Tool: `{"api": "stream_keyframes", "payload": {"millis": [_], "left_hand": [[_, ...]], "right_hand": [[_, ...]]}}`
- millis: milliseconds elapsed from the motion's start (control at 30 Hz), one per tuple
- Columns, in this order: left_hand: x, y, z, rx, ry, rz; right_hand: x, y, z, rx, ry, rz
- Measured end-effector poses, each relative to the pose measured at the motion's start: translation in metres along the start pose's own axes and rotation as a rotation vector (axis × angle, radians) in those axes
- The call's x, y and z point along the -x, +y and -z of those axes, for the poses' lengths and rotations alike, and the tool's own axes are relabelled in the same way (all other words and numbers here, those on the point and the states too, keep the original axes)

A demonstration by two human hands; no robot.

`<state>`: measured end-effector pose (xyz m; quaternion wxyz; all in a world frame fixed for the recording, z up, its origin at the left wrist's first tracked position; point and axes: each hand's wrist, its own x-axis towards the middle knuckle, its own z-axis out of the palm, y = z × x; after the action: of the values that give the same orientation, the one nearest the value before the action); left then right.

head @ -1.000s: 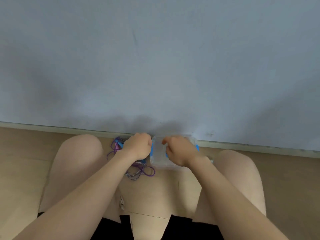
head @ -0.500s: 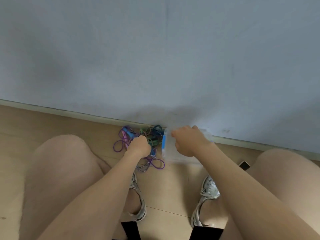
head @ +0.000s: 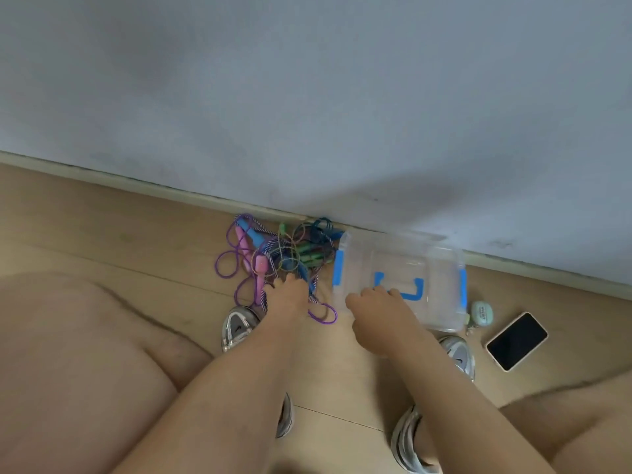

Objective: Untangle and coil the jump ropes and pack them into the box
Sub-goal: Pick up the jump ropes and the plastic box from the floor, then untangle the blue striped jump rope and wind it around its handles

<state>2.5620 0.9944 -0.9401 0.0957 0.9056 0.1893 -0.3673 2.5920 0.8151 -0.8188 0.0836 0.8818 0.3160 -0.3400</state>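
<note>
A tangle of jump ropes (head: 273, 258) lies on the wooden floor against the wall: purple cord, pink and blue handles, green handles, dark blue cord. Right of it stands a clear plastic box (head: 441, 268) with its lid on, blue side latches and a blue handle on top. My left hand (head: 289, 299) rests on the near edge of the tangle, fingers curled into the cords. My right hand (head: 376, 314) lies on the box's near left corner, fingers bent over the lid beside the blue handle.
A black phone (head: 516, 340) and a small mint-green round case (head: 482, 313) lie on the floor right of the box. My sneakers (head: 239, 328) and bare knees frame the spot. The grey wall and baseboard (head: 171, 191) run just behind the ropes.
The view has tipped down and drawn closer, bringing shoes, phone and the whole box into sight. My hands have slid from the middle of ropes and box to their near edges.
</note>
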Motion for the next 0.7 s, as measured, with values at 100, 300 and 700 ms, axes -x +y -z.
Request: {"api": "stream_keyframes", "payload": {"millis": [100,300,700], "left_hand": [[0.0,-0.001,0.002,0.082,0.171,0.024],[0.034,0.021,0.064,0.737,0.55,0.043],[0.183,0.029,0.224,0.589,1.067,-0.229]], "right_hand": [[-0.004,-0.001,0.007,-0.072,0.016,-0.005],[0.009,-0.008,0.032,-0.192,0.096,-0.04],[0.095,-0.022,0.127,-0.588,0.672,-0.016]]}}
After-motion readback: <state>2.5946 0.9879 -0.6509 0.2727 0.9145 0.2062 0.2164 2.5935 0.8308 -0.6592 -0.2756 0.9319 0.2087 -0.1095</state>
